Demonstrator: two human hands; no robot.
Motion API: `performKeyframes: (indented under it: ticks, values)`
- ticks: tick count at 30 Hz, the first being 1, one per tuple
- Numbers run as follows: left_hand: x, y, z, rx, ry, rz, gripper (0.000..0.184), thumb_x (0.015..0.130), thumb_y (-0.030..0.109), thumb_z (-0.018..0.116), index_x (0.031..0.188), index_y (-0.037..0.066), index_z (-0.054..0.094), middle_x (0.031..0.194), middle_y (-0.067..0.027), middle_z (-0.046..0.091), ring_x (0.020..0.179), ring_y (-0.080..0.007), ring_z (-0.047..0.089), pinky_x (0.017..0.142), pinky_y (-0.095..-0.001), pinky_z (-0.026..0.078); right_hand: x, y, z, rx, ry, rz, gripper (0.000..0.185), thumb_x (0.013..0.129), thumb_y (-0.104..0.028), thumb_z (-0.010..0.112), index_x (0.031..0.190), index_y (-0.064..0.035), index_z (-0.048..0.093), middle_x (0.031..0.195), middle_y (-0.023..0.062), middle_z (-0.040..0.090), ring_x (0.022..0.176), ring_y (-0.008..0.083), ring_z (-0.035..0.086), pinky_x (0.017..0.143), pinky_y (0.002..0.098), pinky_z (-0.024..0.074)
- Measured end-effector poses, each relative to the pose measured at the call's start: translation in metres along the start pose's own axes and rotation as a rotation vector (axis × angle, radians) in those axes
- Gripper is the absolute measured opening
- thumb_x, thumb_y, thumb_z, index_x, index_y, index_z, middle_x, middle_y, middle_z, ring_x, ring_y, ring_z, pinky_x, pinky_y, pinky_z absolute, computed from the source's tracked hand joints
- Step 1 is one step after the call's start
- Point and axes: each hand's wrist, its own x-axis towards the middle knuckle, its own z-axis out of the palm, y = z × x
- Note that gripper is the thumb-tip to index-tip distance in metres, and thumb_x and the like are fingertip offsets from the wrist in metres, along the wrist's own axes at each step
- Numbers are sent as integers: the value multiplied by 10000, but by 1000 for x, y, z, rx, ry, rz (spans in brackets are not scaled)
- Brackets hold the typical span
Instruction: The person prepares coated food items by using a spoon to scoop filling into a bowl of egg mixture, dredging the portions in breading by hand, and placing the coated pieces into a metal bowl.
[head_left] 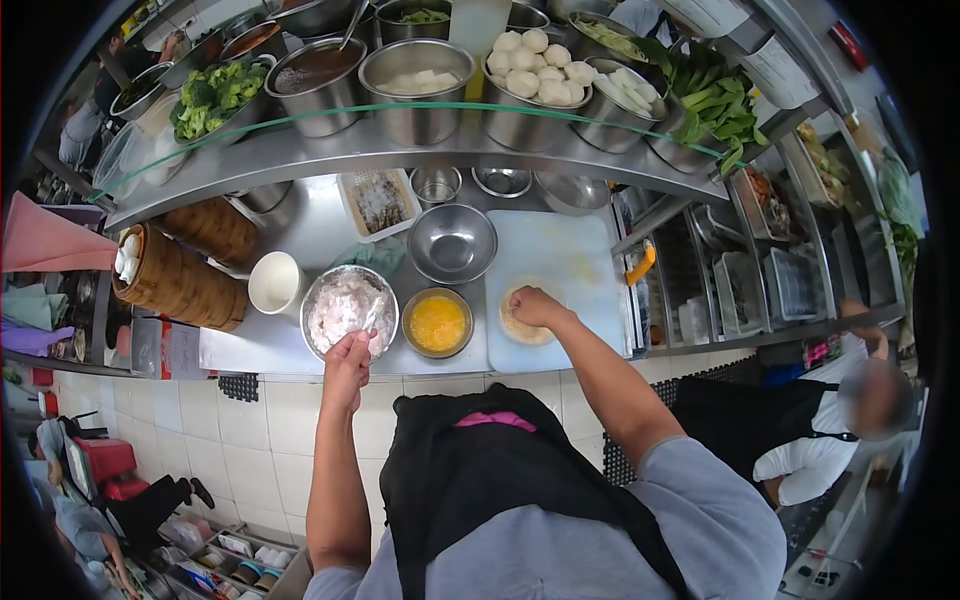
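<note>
My left hand [346, 368] is closed in a pinch at the front rim of a steel bowl [312, 336] of pale pieces coated in white powder. A slim white-coated piece [372, 319] shows at its fingertips. My right hand [536, 307] is closed, knuckles up, over a round dish of pale crumbs [522, 332] on the light blue cutting board [555, 240]. Its fingertips are hidden, so what they hold cannot be made out. Between my hands stands a bowl of beaten egg [438, 322]. Behind that is an empty steel bowl [452, 244].
Left of the powder bowl stand a white tub [275, 283] and stacked bamboo steamers [180, 278]. Behind lies a white tray [380, 203]. A steel shelf [400, 150] with food pots overhangs the counter. At right are an orange handle [642, 262] and a person [815, 410].
</note>
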Motion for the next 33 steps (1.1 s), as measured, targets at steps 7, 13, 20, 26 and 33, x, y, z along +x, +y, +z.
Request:
performKeyframes:
  ticks: [7, 13, 20, 26, 33]
  values:
    - [0, -4, -2, 5, 12, 22, 366, 994, 329, 617, 1162, 4, 650, 632, 77, 414, 459, -5, 283, 408, -195, 197, -8, 2, 13, -7, -70, -28, 213, 801, -195, 608, 888, -51, 739, 937, 186, 725, 912, 354, 686, 850, 422, 536]
    - [-3, -4, -10, 36, 26, 9, 380, 1000, 347, 602, 1166, 7, 639, 642, 64, 418, 467, -11, 299, 410, -186, 210, -34, -19, -17, 45, 17, -26, 212, 804, -207, 617, 869, -43, 734, 930, 200, 718, 901, 360, 686, 830, 431, 534]
    - [-1, -6, -5, 16, 1, 8, 339, 999, 316, 609, 1149, 16, 658, 641, 71, 429, 453, -6, 278, 405, -194, 189, -28, -21, -10, -248, -195, 9, 232, 786, -229, 672, 912, -36, 697, 958, 190, 707, 943, 362, 676, 842, 449, 533]
    - [3, 0, 0, 6, -26, 38, 352, 993, 332, 617, 1141, 15, 661, 643, 75, 420, 468, -4, 285, 411, -193, 197, -56, -33, 11, -291, 212, 49, 451, 778, -205, 676, 1161, 5, 558, 1148, 223, 630, 956, 404, 669, 845, 466, 559]
    - [-5, -3, -4, 7, -15, 23, 359, 994, 331, 617, 1147, 8, 652, 637, 77, 415, 460, -7, 279, 412, -195, 194, -49, -24, 20, -346, 300, 99, 513, 727, -181, 712, 1202, -50, 568, 1091, 208, 619, 958, 413, 665, 836, 462, 559]
